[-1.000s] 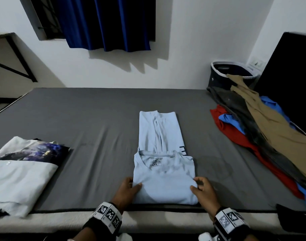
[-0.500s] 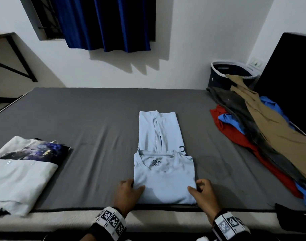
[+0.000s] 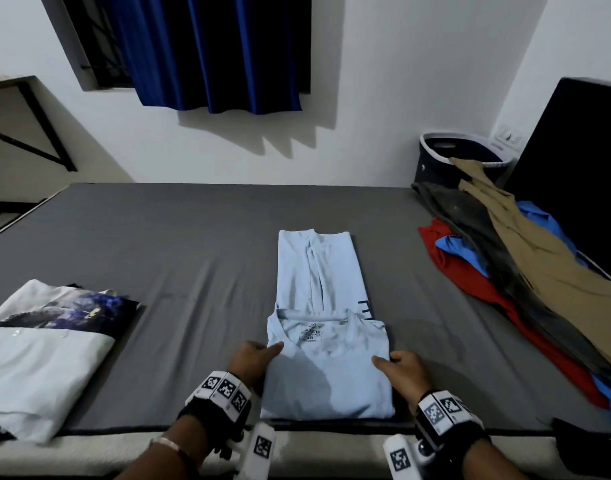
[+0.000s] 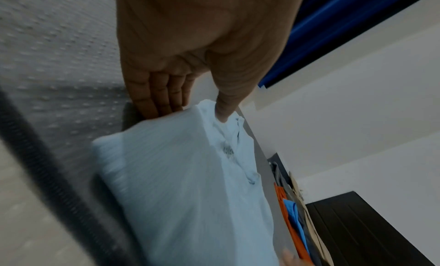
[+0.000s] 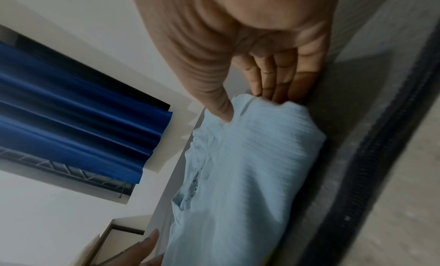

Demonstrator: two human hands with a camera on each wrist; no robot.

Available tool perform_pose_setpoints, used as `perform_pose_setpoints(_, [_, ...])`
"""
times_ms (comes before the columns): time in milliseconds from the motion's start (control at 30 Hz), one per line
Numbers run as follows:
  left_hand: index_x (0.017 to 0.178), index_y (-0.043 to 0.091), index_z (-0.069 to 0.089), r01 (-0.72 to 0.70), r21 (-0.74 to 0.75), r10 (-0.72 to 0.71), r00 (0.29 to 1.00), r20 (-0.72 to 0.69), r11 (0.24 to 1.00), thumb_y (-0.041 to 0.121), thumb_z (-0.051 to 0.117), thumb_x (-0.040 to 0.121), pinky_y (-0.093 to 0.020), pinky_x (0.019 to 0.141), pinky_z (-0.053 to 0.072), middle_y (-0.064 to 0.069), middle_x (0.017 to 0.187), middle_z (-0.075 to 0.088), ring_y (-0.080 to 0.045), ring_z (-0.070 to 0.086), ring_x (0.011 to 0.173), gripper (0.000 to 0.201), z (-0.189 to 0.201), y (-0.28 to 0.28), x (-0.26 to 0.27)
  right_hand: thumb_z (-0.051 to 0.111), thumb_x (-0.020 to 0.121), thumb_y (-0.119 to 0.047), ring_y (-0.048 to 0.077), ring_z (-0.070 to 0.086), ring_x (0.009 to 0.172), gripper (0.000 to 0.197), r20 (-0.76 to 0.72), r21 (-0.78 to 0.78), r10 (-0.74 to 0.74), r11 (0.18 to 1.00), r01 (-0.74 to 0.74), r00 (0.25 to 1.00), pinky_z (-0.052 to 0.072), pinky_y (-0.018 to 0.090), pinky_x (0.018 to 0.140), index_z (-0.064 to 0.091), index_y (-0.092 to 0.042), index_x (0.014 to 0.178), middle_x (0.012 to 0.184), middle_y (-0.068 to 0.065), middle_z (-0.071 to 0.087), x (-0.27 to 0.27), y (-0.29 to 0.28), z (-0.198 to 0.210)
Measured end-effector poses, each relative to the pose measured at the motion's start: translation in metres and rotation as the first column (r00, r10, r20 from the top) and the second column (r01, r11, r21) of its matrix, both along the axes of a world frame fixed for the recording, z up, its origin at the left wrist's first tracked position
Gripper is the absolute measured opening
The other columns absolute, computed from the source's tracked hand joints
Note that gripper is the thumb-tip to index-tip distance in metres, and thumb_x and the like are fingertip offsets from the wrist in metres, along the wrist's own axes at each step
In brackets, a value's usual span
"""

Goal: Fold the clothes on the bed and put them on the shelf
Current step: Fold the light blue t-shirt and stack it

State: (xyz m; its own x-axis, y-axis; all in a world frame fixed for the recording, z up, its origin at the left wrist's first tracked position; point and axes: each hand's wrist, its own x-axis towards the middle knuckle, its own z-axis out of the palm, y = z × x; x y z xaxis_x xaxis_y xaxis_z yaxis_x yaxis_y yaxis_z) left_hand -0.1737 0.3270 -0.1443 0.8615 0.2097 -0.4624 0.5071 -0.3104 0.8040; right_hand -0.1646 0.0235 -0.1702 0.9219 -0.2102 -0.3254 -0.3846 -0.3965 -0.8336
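Both hands, left hand [image 3: 252, 358] and right hand [image 3: 403, 370], pinch the folded pale-blue shirt [image 3: 326, 372]; neck label unreadable.

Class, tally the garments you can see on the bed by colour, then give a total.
Light blue T-shirt: 1
White, folded: 1
Red: 1
Bright blue: 1
Tan: 1
Dark grey: 1
Total: 6

pale blue t-shirt [image 3: 326, 368], half-folded, collar up, near bed [image 3: 179, 244] edge
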Motion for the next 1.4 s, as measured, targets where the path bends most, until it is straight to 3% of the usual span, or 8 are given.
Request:
perform_pose_setpoints(100, [0.057,0.002,0.062,-0.018,-0.064,0.016,1.000,-0.025,0.998,0.053,0.076,0.054,-0.028,0.050,0.039,-0.011,0.047,0.053,-0.020,0.051,0.040,0.054,0.001,0.002,0.023,0.074,0.075,-0.018,0.015,0.054,0.060,0.027,0.011,0.037,-0.018,0.999,0.018,1.000,0.039,0.028,0.057,0.059,-0.008,0.056,0.057,0.006,0.062,0.014,0.003,0.005])
perform_pose_setpoints(267, [0.079,-0.007,0.071,-0.037,-0.123,0.029,0.998,-0.063,0.992,0.048,0.080,0.038,-0.043,0.061,0.053,-0.026,0.081,0.071,-0.033,0.068,0.066,0.069,-0.019,0.008,0.049,0.074,0.072,-0.017,0.015,0.052,0.059,0.027,0.017,0.065,-0.010,0.998,0.009,1.000,0.038,0.029,0.055,0.058,-0.008,0.052,0.053,0.004,0.058,0.026,0.006,0.006])
perform_pose_setpoints(433, [0.063,0.003,0.060,0.002,-0.149,-0.028,0.986,-0.166,0.989,0.017,0.072,0.087,-0.018,0.034,0.036,0.001,0.037,0.051,-0.009,0.048,0.030,0.031,0.017,-0.006,0.007,0.082,0.068,-0.016,0.024,0.068,0.076,0.024,-0.011,0.044,0.014,0.999,-0.013,1.000,0.052,0.038,0.071,0.062,-0.006,0.078,0.078,0.011,0.072,0.002,-0.002,0.001])
perform_pose_setpoints(533, [0.088,0.005,0.067,0.096,-0.122,-0.116,0.978,-0.175,0.988,0.024,0.078,0.082,-0.024,0.049,0.048,0.001,0.064,0.067,-0.011,0.063,0.056,0.023,0.001,-0.006,-0.019,0.083,0.070,-0.026,0.021,0.065,0.085,0.047,-0.042,-0.071,0.101,0.992,-0.104,0.994,0.052,0.034,0.069,0.045,-0.016,0.098,0.091,0.003,0.065,-0.023,-0.003,0.001])
perform_pose_setpoints(633, [0.105,0.012,0.051,0.151,0.027,-0.146,0.981,-0.128,0.988,0.034,0.086,0.069,-0.034,0.075,0.055,-0.006,0.102,0.066,-0.019,0.065,0.092,0.055,-0.010,-0.007,-0.039,0.077,0.077,-0.034,0.017,0.063,0.078,0.048,-0.073,-0.127,0.163,0.977,-0.172,0.984,0.044,0.024,0.051,0.038,-0.021,0.102,0.093,-0.002,0.062,-0.044,0.003,0.015])
perform_pose_setpoints(867, [0.117,0.013,0.036,0.097,-0.073,-0.101,0.994,-0.050,0.993,0.013,0.078,0.078,-0.045,0.056,0.059,-0.013,0.115,0.051,-0.031,0.064,0.085,0.057,-0.001,-0.018,-0.063,0.076,0.080,-0.019,0.019,0.060,0.086,0.048,-0.026,-0.034,0.108,0.993,-0.109,0.994,0.046,0.032,0.073,0.037,-0.015,0.108,0.099,0.003,0.061,-0.062,0.011,0.022])
perform_pose_setpoints(1100, [0.118,0.016,0.024,0.098,-0.115,-0.085,0.990,0.110,0.989,0.000,0.072,0.083,-0.032,0.048,0.054,-0.012,0.096,0.055,-0.015,0.059,0.064,0.062,-0.003,-0.015,-0.088,0.069,0.078,0.013,0.021,0.058,0.082,0.043,0.182,0.177,-0.047,0.984,0.014,0.982,0.047,0.026,0.069,0.044,-0.010,0.104,0.094,0.014,0.059,-0.071,0.002,0.016])
perform_pose_setpoints(1400, [0.097,0.034,0.051,0.390,-0.009,-0.383,0.909,0.163,0.921,0.015,0.072,0.079,-0.030,0.057,0.052,-0.003,0.080,0.058,-0.013,0.056,0.055,0.034,0.007,-0.009,-0.097,0.084,0.071,-0.012,0.009,0.057,0.071,0.026,0.222,0.074,0.163,0.980,-0.183,0.961,0.044,0.017,0.068,0.063,-0.024,0.082,0.084,0.003,0.065,-0.086,-0.008,0.012])
